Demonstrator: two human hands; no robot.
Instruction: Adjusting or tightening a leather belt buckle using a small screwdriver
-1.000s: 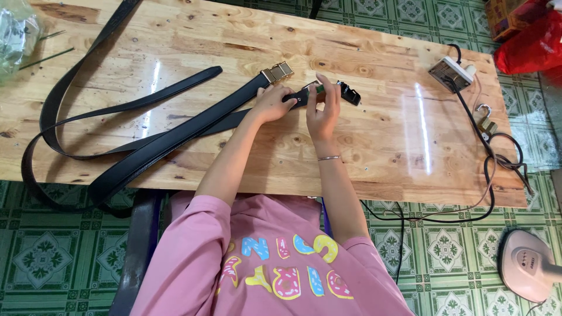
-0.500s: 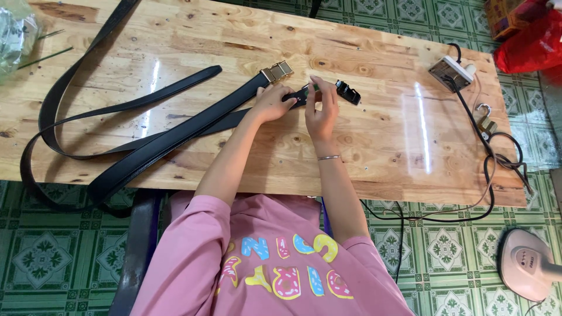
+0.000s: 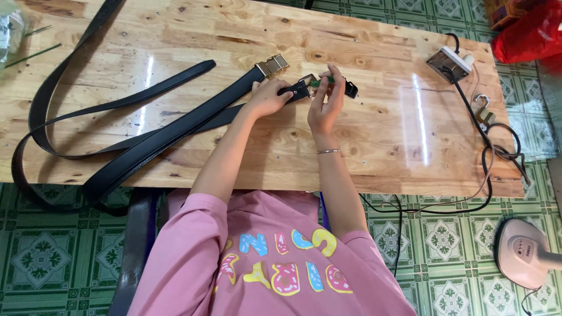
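Two long black belts lie across the wooden table (image 3: 175, 29). One belt (image 3: 146, 146) ends in a gold buckle (image 3: 272, 64) just beyond my hands. My left hand (image 3: 268, 97) grips the end of the other belt (image 3: 228, 117) and presses it to the table beside its metal buckle (image 3: 304, 85). My right hand (image 3: 325, 102) pinches a small green tool (image 3: 321, 82) at that buckle, fingers upright. A small black piece (image 3: 350, 89) sits just right of my fingertips.
A white power strip (image 3: 448, 61) with a black cable (image 3: 486, 158) lies at the table's right end, a padlock (image 3: 483, 111) beside it. A red bag (image 3: 533, 29) sits at the far right. On the green tiled floor is a pink appliance base (image 3: 524, 251).
My right hand's fingers have shifted slightly on the buckle. My left hand and both belts stay where they were.
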